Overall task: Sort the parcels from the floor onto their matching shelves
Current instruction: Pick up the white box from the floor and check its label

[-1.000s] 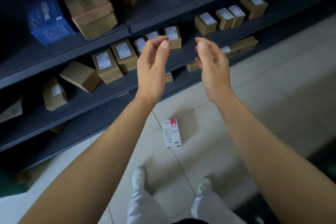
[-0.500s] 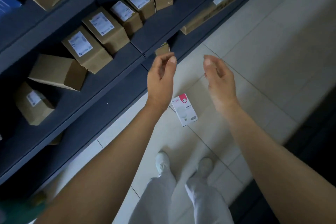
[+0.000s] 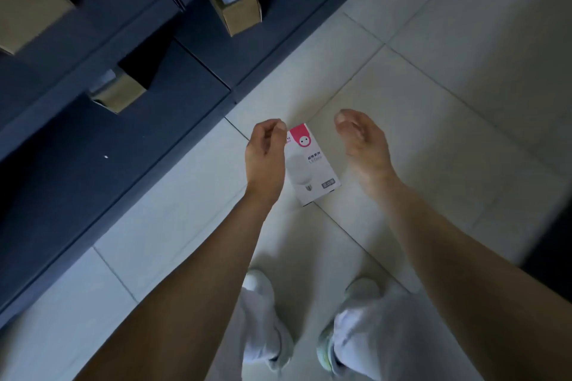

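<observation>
A small white box with a pink corner and a light-bulb picture point(image 3: 314, 164) lies flat on the pale floor tiles, just in front of my feet. My left hand point(image 3: 266, 155) hovers over its left edge with fingers curled and apart, hiding part of the box. My right hand point(image 3: 362, 142) hangs to the right of the box, fingers loosely bent, holding nothing. Neither hand touches the box as far as I can see.
Dark blue shelves point(image 3: 130, 120) run along the left. Brown cardboard parcels stand on them, one point(image 3: 236, 6) at the top middle, one point(image 3: 117, 93) lower left, a larger one point(image 3: 28, 6) at the far left. My white shoes point(image 3: 257, 284) stand below the box.
My view has tipped down from the shelves to the floor. Both hands have dropped toward the white box, which now sits between them and looks larger.
</observation>
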Demonstrator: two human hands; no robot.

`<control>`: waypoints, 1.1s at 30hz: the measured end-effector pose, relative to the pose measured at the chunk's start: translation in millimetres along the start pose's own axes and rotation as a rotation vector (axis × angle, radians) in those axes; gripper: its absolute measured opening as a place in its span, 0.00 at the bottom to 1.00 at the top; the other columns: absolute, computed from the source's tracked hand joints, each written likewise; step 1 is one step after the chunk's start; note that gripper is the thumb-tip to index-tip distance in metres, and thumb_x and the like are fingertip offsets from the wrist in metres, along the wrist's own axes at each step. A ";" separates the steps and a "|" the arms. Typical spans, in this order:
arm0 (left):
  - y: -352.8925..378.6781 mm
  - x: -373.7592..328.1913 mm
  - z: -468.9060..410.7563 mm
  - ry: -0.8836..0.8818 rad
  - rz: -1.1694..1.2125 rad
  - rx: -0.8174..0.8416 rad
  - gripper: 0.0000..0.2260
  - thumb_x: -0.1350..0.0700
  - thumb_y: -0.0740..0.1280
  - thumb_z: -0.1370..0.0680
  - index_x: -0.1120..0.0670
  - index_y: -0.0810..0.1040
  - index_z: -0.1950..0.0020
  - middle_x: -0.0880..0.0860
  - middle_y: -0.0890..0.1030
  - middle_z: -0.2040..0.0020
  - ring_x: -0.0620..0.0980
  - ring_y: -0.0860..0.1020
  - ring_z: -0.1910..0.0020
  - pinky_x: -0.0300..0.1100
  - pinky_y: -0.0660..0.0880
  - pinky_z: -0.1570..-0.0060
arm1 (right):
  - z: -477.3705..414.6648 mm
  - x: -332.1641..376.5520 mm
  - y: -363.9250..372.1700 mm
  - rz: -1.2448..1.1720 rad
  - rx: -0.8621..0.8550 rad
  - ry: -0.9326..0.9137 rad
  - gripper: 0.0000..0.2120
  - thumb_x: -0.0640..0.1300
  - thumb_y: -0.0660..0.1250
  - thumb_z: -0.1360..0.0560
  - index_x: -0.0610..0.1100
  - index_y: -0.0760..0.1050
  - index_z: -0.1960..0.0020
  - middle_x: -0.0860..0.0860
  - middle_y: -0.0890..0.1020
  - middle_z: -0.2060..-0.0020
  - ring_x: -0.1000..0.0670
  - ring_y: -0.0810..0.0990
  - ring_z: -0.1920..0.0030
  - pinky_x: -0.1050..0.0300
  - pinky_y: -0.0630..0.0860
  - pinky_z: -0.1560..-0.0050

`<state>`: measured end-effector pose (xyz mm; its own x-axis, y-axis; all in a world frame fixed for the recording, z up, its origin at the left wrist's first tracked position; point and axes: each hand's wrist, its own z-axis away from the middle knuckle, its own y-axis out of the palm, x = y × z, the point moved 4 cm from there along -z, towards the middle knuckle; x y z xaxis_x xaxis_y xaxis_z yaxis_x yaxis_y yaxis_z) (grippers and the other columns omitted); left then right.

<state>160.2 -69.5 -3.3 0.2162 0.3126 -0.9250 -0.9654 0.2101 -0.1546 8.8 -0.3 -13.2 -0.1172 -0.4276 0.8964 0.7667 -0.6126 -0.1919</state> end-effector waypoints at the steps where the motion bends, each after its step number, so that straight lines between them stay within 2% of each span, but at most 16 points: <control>1: 4.2 23.8 -7.6 -0.024 -0.013 -0.001 0.06 0.57 0.61 0.18 0.57 0.76 0.45 0.44 0.78 0.56 0.38 0.76 0.58 0.22 0.70 0.62 | -10.1 -21.4 2.2 0.021 -0.017 0.020 0.09 0.48 0.66 0.21 0.44 0.78 0.45 0.53 0.82 0.52 0.65 0.78 0.58 0.72 0.69 0.59; 3: 11.6 72.3 -22.0 -0.073 -0.060 0.006 0.08 0.55 0.62 0.18 0.58 0.76 0.43 0.47 0.79 0.54 0.40 0.77 0.55 0.23 0.71 0.63 | -28.1 -59.7 6.7 0.070 -0.081 0.063 0.16 0.49 0.64 0.20 0.38 0.77 0.41 0.42 0.82 0.46 0.51 0.80 0.51 0.77 0.67 0.64; 4: 15.5 95.5 -28.8 -0.091 -0.099 0.022 0.10 0.54 0.62 0.18 0.58 0.75 0.41 0.49 0.80 0.50 0.44 0.78 0.51 0.24 0.71 0.62 | -37.6 -77.8 10.1 0.075 -0.103 0.092 0.18 0.50 0.63 0.20 0.35 0.76 0.41 0.38 0.81 0.46 0.45 0.79 0.50 0.78 0.66 0.67; 6: 24.8 136.6 -41.4 -0.145 -0.169 0.069 0.14 0.50 0.63 0.19 0.56 0.73 0.37 0.52 0.78 0.41 0.49 0.76 0.42 0.31 0.70 0.56 | -54.8 -116.2 20.1 0.069 -0.107 0.182 0.19 0.51 0.63 0.20 0.34 0.74 0.42 0.41 0.79 0.54 0.44 0.78 0.55 0.73 0.68 0.68; 8: 32.2 167.5 -54.1 -0.203 -0.195 0.100 0.19 0.49 0.63 0.19 0.56 0.68 0.31 0.54 0.73 0.34 0.50 0.74 0.39 0.37 0.68 0.51 | -71.6 -153.4 32.6 0.080 -0.081 0.241 0.19 0.55 0.62 0.21 0.39 0.73 0.45 0.46 0.78 0.55 0.48 0.77 0.56 0.62 0.71 0.60; 9: 35.1 178.9 -60.9 -0.223 -0.204 0.102 0.22 0.48 0.62 0.19 0.55 0.65 0.28 0.54 0.70 0.32 0.49 0.72 0.39 0.39 0.67 0.49 | -81.0 -167.6 38.5 0.094 -0.064 0.246 0.21 0.57 0.62 0.21 0.39 0.73 0.44 0.45 0.79 0.50 0.47 0.78 0.50 0.59 0.70 0.54; 11: 40.1 198.4 -73.5 -0.267 -0.216 0.100 0.27 0.47 0.62 0.19 0.55 0.59 0.23 0.54 0.67 0.28 0.48 0.70 0.40 0.40 0.66 0.46 | -95.2 -188.6 45.9 0.134 -0.059 0.264 0.27 0.58 0.61 0.21 0.38 0.71 0.33 0.43 0.77 0.35 0.44 0.76 0.36 0.59 0.65 0.47; 12: 42.3 208.0 -78.8 -0.286 -0.213 0.105 0.28 0.47 0.62 0.19 0.54 0.57 0.23 0.54 0.67 0.28 0.48 0.70 0.39 0.41 0.66 0.46 | -101.0 -195.9 48.5 0.157 -0.048 0.275 0.29 0.58 0.61 0.21 0.39 0.68 0.28 0.44 0.74 0.31 0.44 0.74 0.33 0.60 0.63 0.46; 15: 49.9 228.7 -85.7 -0.353 -0.193 0.151 0.27 0.47 0.60 0.18 0.56 0.57 0.23 0.52 0.71 0.34 0.47 0.69 0.44 0.40 0.66 0.47 | -112.5 -214.4 54.6 0.225 -0.015 0.317 0.32 0.61 0.57 0.20 0.39 0.66 0.26 0.42 0.73 0.30 0.42 0.74 0.33 0.58 0.64 0.46; 19: 55.0 243.6 -86.3 -0.465 -0.112 0.196 0.24 0.44 0.60 0.19 0.53 0.64 0.26 0.52 0.74 0.35 0.51 0.72 0.43 0.46 0.69 0.46 | -111.7 -227.8 64.1 0.290 0.085 0.406 0.32 0.62 0.51 0.19 0.36 0.77 0.40 0.42 0.80 0.45 0.42 0.77 0.49 0.54 0.70 0.50; 21: 52.6 243.6 -87.3 -0.436 -0.125 0.169 0.23 0.45 0.60 0.19 0.52 0.66 0.27 0.52 0.75 0.35 0.52 0.74 0.43 0.47 0.73 0.46 | -108.3 -229.8 65.0 0.276 0.104 0.432 0.30 0.61 0.52 0.19 0.36 0.78 0.43 0.41 0.79 0.48 0.41 0.77 0.48 0.52 0.72 0.44; 24: 50.6 230.8 -91.7 -0.326 -0.186 0.138 0.19 0.46 0.61 0.19 0.52 0.68 0.30 0.51 0.77 0.40 0.50 0.76 0.50 0.43 0.73 0.54 | -104.1 -223.9 63.3 0.229 0.064 0.433 0.24 0.59 0.53 0.18 0.40 0.76 0.49 0.38 0.80 0.43 0.39 0.78 0.43 0.51 0.72 0.42; 26: 52.5 213.3 -96.3 -0.246 -0.224 0.134 0.17 0.47 0.61 0.20 0.51 0.70 0.33 0.50 0.77 0.43 0.49 0.77 0.51 0.42 0.73 0.55 | -105.3 -211.5 63.3 0.217 0.039 0.413 0.26 0.58 0.52 0.18 0.38 0.78 0.46 0.37 0.80 0.41 0.38 0.78 0.41 0.51 0.72 0.41; 28: 55.4 186.0 -98.1 -0.191 -0.219 0.141 0.16 0.47 0.61 0.19 0.50 0.70 0.33 0.48 0.77 0.47 0.47 0.77 0.53 0.40 0.73 0.61 | -103.4 -188.6 62.6 0.211 0.011 0.370 0.27 0.59 0.51 0.18 0.38 0.79 0.45 0.38 0.81 0.43 0.39 0.79 0.43 0.52 0.73 0.45; 30: 57.0 151.8 -94.7 -0.165 -0.214 0.150 0.16 0.47 0.60 0.19 0.50 0.70 0.33 0.46 0.76 0.50 0.42 0.76 0.57 0.37 0.70 0.66 | -96.5 -158.5 57.3 0.164 -0.015 0.341 0.26 0.61 0.52 0.19 0.41 0.78 0.49 0.43 0.82 0.48 0.41 0.81 0.49 0.53 0.75 0.48; 33: 62.5 91.7 -81.0 -0.118 -0.199 0.204 0.15 0.47 0.59 0.18 0.49 0.71 0.34 0.41 0.77 0.53 0.38 0.77 0.57 0.35 0.71 0.64 | -78.4 -105.1 32.5 0.039 -0.084 0.321 0.27 0.65 0.55 0.23 0.45 0.81 0.46 0.45 0.85 0.48 0.41 0.83 0.50 0.45 0.79 0.42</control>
<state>107.9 -102.7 -126.0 0.4252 0.3497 -0.8348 -0.8558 0.4555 -0.2450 -3.4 -27.5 -145.0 -0.2916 -0.6312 0.7187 0.7214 -0.6385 -0.2680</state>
